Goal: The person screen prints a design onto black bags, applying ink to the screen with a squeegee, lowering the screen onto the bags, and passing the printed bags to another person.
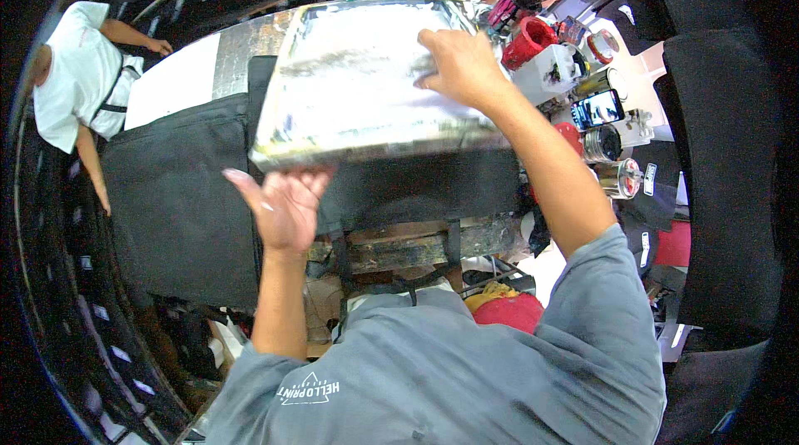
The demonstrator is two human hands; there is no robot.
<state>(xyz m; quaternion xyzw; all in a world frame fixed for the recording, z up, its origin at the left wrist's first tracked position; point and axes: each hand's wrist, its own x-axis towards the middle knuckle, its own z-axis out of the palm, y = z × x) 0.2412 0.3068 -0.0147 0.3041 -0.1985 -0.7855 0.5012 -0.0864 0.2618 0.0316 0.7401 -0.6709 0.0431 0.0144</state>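
A wide framed printing screen with a pale, glaring mesh lies across the middle of the view. Its near edge is smeared by motion and overhangs the black fabric below. Palm up, my left hand is at that edge, with thumb spread and fingers stretched out; the fingertips meet the edge or pass just under it. My right hand is over the right part of the screen, bent at the knuckles, with thumb and forefinger apart. Nothing shows between them, and its other fingers are mostly hidden.
Black fabric covers a board to the left, beside a white sheet. Another person in white stands there. Along the right are a red tub, several jars, a lit phone and a metal can.
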